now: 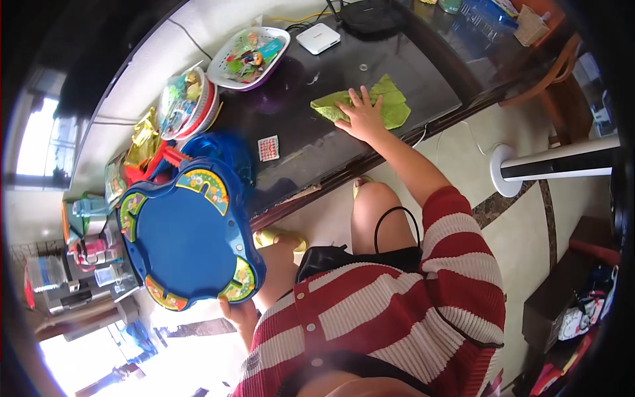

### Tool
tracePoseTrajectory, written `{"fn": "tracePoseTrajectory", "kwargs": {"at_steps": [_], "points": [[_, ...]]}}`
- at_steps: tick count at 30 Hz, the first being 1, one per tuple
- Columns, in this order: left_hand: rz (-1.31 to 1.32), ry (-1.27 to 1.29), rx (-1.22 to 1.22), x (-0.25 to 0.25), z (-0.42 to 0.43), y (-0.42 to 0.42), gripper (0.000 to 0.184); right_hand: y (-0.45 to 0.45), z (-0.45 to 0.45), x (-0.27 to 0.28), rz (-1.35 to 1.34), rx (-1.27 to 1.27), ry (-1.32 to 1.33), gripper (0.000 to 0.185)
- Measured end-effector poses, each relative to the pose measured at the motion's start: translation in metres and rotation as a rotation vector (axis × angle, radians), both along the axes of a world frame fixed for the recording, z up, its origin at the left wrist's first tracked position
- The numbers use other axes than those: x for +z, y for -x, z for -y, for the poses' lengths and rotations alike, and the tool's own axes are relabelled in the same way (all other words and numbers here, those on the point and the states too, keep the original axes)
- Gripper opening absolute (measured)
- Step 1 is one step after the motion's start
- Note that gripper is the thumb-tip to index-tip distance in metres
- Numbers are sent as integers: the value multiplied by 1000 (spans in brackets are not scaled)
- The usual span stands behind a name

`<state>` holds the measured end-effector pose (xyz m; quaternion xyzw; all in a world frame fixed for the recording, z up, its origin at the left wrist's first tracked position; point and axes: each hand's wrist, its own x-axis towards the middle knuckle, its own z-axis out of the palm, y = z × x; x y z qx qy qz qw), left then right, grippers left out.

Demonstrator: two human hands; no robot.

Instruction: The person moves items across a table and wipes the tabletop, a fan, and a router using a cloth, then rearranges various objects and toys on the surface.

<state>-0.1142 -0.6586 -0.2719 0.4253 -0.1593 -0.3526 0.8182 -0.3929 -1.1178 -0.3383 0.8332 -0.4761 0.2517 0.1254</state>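
My right hand (362, 116) lies with its fingers spread on a green cloth (395, 106), pressing it against the dark glossy tabletop (297, 159). Down at the left, my left hand (239, 314) grips the lower edge of a blue toy tray (185, 245) with colourful printed corners. The tray is held up beside the table's near left end, and most of my left fingers are hidden beneath it. A small red-and-white patterned card (268, 148) lies flat on the tabletop between the tray and the cloth.
A white basket of small items (249, 59), a round tub (188, 102) and a blue bowl (221, 152) stand along the wall. Near the back are a white box (318, 38) and a black router (367, 18). A white stand (506, 171) is right of the table.
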Motion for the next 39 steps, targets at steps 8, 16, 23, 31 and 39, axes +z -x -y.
{"fn": "tracePoseTrajectory", "kwargs": {"at_steps": [8, 16, 23, 31, 39], "points": [[3, 155, -278, 17, 41, -5, 62, -5, 134, 4, 66, -423, -114, 40], [107, -99, -139, 20, 58, 4, 64, -45, 244, 11, 70, -639, -217, 42], [61, -78, -223, 16, 107, 9, 66, -39, 252, 5, 114, -294, -174, 44], [50, -145, -160, 19, 139, 29, 66, -21, 223, 6, 149, -18, -153, 35], [125, -157, -176, 23, 140, 18, 70, -49, 279, 10, 99, 51, -109, 34]]}}
